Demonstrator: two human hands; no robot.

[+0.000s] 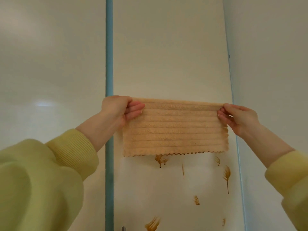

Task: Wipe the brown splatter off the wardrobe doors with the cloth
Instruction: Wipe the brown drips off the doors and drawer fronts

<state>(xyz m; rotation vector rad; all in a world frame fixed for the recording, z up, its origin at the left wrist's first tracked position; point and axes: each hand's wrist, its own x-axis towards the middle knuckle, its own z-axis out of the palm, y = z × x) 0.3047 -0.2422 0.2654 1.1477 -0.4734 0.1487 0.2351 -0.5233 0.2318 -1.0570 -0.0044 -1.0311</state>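
Note:
A ribbed peach cloth hangs folded and stretched flat in front of the middle white wardrobe door. My left hand pinches its upper left corner and my right hand pinches its upper right corner. Below the cloth's zigzag lower edge, brown splatter marks the door in several streaks and drips, with more brown marks near the bottom of the view. The cloth hides part of the door behind it. Both arms wear yellow sleeves.
A blue vertical strip separates the middle door from the glossy white left door. A second blue edge borders the right panel. A small dark handle tip shows at the bottom.

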